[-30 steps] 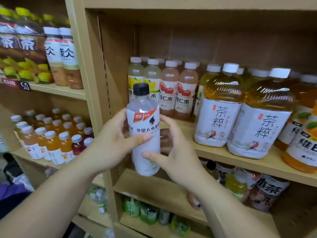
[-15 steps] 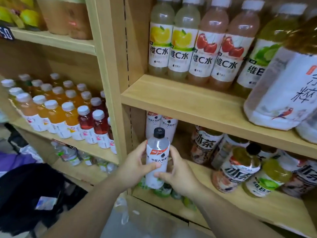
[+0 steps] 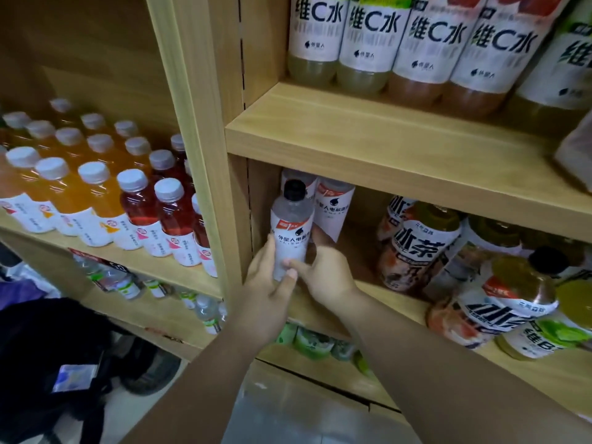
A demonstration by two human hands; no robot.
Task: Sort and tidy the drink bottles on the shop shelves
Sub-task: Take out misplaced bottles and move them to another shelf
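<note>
on lower shelf (image 3: 323, 315): black-capped bottle (image 3: 291, 230) upright, cap up.

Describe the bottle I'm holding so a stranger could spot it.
Find the shelf under the vitamin C bottles. At its far left, by the upright, is a clear, black-capped bottle. Unlike the two matching bottles behind, it is gripped by the left hand and right hand.

Three white-label bottles (image 3: 291, 229), four vitamin C bottles (image 3: 368, 36), one left hand (image 3: 266, 285), one right hand (image 3: 325, 277).
</note>
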